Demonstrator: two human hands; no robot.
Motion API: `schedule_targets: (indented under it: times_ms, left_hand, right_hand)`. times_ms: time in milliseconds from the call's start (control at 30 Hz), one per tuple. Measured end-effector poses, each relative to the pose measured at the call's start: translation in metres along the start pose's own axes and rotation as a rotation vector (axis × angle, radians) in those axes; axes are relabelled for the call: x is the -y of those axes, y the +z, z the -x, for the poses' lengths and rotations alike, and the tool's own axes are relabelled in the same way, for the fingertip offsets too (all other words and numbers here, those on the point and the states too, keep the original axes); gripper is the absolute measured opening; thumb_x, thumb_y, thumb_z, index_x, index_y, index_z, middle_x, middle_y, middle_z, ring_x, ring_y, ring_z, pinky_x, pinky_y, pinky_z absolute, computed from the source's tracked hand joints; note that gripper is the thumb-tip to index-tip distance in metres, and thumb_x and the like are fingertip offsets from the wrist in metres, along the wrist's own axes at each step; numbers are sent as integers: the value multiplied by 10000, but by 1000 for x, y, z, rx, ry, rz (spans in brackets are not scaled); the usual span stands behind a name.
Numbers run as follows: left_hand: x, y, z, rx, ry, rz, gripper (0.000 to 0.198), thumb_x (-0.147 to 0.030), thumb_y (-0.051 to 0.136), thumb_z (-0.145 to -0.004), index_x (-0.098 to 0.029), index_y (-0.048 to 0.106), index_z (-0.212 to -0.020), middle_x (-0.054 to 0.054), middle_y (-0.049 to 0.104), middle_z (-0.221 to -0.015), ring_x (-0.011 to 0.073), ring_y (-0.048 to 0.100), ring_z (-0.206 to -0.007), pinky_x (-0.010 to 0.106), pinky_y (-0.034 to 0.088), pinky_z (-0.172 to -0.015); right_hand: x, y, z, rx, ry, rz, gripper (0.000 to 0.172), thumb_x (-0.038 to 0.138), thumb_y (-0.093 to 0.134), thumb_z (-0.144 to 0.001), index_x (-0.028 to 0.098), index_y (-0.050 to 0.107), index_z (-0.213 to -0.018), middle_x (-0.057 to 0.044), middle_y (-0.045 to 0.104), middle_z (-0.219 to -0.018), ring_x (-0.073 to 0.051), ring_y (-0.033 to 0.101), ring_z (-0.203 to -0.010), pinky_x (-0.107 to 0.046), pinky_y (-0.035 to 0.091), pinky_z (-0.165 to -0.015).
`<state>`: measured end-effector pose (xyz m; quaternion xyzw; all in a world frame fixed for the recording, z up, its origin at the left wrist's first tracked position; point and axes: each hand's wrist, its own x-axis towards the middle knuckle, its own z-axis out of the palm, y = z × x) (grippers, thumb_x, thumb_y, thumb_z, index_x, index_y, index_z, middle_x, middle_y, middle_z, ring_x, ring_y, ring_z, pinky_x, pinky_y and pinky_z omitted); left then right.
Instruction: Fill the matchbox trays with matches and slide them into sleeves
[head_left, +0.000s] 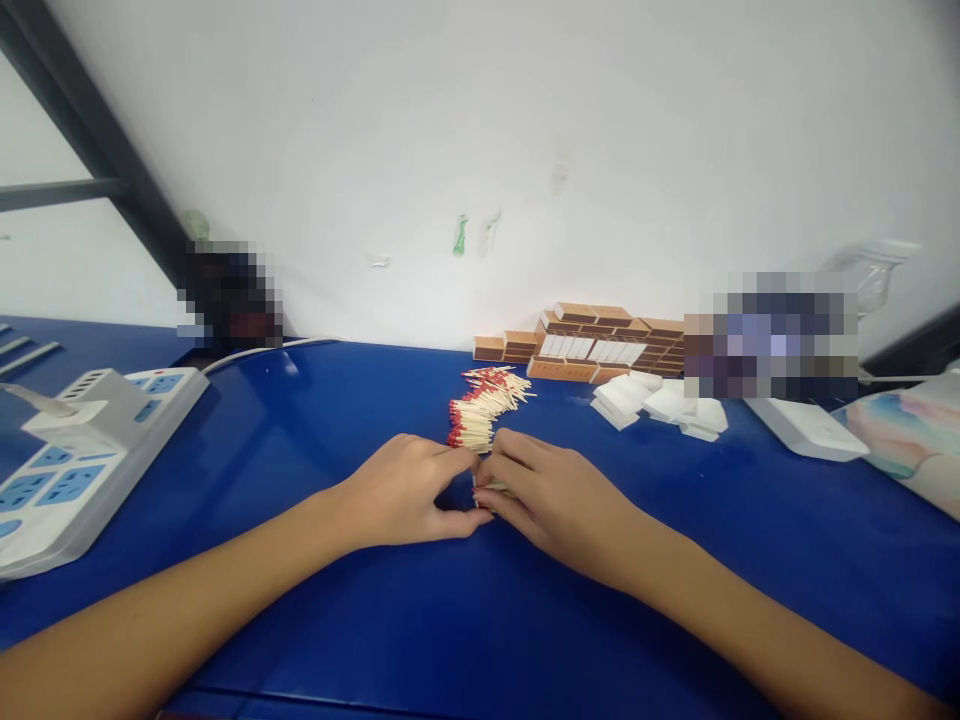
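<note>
Both hands meet over the blue table, just in front of a pile of matches. The matches have red heads, pointing mostly left, and pale sticks. My left hand curves thumb and index finger around the left end of a small matchbox tray, of which only a thin white edge shows. My right hand is closed at the same spot, with pale matchsticks showing between its fingers. How many matches it holds is hidden by the fingers.
Behind the pile, brown matchboxes are stacked against the wall, with white tray ends showing in some. Several loose white trays lie to their right, near a white box. A white power strip sits at left.
</note>
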<state>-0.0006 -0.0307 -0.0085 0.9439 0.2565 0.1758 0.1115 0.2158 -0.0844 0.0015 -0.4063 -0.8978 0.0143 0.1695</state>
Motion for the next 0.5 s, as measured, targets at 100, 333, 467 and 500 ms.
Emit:
schedule_targets:
  times_ms: [100,333,467,500]
  left_hand:
    - [0,1,0,6,-12,24,333,-430,709,-870,-205,505,-732,-58,523,-568,123,509,-501,260,323,-522]
    - [1,0,1,7,-24,43,326,-423,708,-866,-200,506,-740,-62,506,-575,115,489,-507,256,305,-530]
    - [0,-2,-2,26,-46,38,270,-422,702,-871,-191,573,-819,-63,514,-588,118,500,-520,255,314,-536]
    - [0,-3,-3,32,-53,33,256,-421,701,-873,-190,594,-854,-64,519,-592,120,505,-525,255,317,-537]
  right_hand:
    - [-1,4,-1,12,-19,16,119,212,565,-1029,164,639,-948,-68,615,-957,-167,605,-766,-296,478,-635]
    - [-3,6,-2,16,-35,106,205,262,495,-1070,159,625,-949,-66,618,-946,-156,592,-718,-284,440,-578]
    - [-6,1,-1,28,-4,133,190,246,531,-1051,150,628,-920,-66,620,-927,-173,604,-739,-293,439,-566]
    - [-7,-1,0,35,5,137,183,239,546,-1042,147,630,-907,-66,620,-920,-180,609,-747,-295,438,-560]
